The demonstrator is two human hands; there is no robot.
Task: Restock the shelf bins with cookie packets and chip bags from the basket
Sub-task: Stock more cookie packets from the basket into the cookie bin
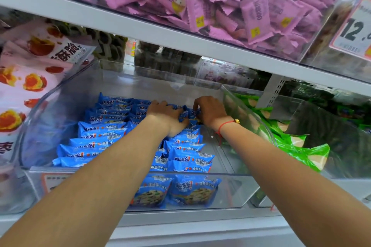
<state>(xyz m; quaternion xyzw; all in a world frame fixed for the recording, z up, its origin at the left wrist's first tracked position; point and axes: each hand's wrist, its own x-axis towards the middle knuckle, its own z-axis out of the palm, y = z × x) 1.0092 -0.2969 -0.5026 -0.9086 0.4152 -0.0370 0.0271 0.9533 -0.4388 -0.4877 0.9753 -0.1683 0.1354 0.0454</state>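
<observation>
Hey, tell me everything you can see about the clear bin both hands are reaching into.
The clear plastic bin sits on the middle shelf, open-topped, with see-through walls and a label on its front. Rows of blue cookie packets fill its left and centre; its right strip is bare. The left hand and right hand press packets near the back.

arms bare — no sleeves | right wrist: red string bracelet (pixel 224 126) — gold bead
</observation>
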